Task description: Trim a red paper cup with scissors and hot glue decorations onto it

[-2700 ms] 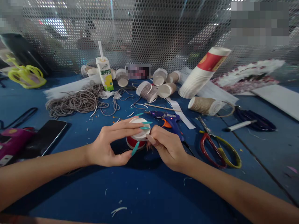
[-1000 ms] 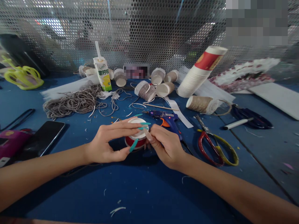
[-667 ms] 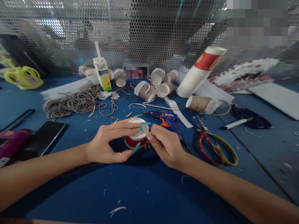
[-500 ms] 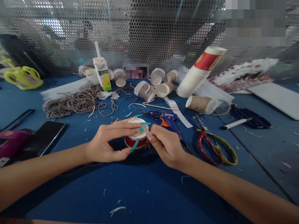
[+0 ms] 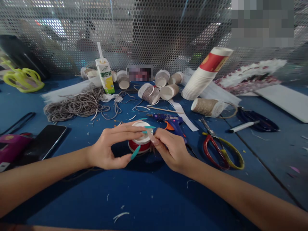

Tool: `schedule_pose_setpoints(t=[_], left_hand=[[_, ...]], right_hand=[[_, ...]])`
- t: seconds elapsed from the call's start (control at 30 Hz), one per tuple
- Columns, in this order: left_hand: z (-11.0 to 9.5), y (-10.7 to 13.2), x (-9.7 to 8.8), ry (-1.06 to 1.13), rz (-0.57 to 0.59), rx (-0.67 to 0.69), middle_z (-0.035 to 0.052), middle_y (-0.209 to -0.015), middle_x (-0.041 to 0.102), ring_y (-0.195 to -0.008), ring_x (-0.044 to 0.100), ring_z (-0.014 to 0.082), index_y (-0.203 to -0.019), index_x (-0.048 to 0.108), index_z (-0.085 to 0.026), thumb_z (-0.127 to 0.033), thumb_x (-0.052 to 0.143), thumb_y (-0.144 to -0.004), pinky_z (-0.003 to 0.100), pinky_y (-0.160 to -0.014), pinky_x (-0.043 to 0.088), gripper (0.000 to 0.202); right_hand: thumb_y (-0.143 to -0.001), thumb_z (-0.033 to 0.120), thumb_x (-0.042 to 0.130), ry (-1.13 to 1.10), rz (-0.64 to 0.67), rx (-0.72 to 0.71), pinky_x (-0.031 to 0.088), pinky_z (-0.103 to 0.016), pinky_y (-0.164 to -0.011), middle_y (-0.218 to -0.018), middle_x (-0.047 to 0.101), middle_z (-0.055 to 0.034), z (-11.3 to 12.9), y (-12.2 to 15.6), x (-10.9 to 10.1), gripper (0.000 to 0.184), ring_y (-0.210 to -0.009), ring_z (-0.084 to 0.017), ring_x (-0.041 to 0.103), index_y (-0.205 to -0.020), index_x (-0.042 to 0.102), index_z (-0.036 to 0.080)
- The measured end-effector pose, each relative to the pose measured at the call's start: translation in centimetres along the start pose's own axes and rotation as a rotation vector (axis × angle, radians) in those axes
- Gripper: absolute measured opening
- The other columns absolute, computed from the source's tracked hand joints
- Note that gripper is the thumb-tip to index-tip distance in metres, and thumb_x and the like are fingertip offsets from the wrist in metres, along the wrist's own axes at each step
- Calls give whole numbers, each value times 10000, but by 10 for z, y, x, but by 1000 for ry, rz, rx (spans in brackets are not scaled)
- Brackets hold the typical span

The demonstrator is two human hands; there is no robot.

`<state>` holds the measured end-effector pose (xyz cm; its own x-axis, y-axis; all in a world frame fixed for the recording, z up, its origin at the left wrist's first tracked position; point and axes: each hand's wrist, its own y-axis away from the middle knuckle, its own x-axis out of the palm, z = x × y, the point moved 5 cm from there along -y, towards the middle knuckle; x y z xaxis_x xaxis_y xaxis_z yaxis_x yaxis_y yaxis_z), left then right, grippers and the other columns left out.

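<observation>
Near a blue glue gun on the counter, the left hand has its grip around a red-and-white cup; the right hand, its grip narrow, touches the cup's right edge, pinching or pressing, I cannot tell.

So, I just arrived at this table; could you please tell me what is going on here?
A person is handling a small red-and-white cup with both hands. The left hand reaches over its white top, while the right hand is curled against its right edge; whether it pinches something small is hidden. Just beyond lies a blue glue gun with a red light showing. Scissors lie to the right, and a heap of grey cord lies to the left.
</observation>
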<state>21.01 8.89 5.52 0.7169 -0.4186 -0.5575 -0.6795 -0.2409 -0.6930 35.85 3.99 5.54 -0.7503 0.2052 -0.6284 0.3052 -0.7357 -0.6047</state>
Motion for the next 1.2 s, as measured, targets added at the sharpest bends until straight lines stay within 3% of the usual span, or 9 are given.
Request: schedule_pose_setpoints(t=[0.23, 0.43, 0.83, 1.2], left_hand=[[1, 1, 0, -18, 17, -18, 186, -1125, 634, -1083, 584, 250, -1121, 583, -115, -195, 597, -726, 390, -963, 446, 403], [2, 0, -1, 113, 86, -19, 201, -1227, 564, -1165, 517, 292, -1199, 533, -102, -280, 502, -772, 476, -1022, 365, 463], [5, 1, 1, 75, 21, -40, 163, -1160, 622, -1109, 567, 263, -1155, 572, -150, -213, 563, -761, 446, -985, 421, 400], [5, 2, -1, 209, 101, -63, 145, -1276, 541, -1208, 478, 273, -1214, 529, -134, -311, 336, -892, 470, -1041, 343, 414]], right_hand=[[-924, 208, 367, 27, 1, -1, 335, -222, -495, -607, 417, 31, -2, 1, 0, 239, -534, -78, 393, -686, 383, 198], [-936, 275, 339, 46, 9, 45, 322, -224, -474, -573, 411, 37, -6, 1, 0, 281, -514, -81, 392, -667, 379, 203], [-949, 282, 274, 31, 24, 84, 354, -230, -498, -587, 459, 17, -6, 3, 1, 322, -526, -90, 421, -658, 389, 203], [-947, 293, 277, 20, 29, 102, 355, -230, -503, -580, 464, 18, -8, 2, 1, 327, -519, -93, 428, -653, 392, 204]])
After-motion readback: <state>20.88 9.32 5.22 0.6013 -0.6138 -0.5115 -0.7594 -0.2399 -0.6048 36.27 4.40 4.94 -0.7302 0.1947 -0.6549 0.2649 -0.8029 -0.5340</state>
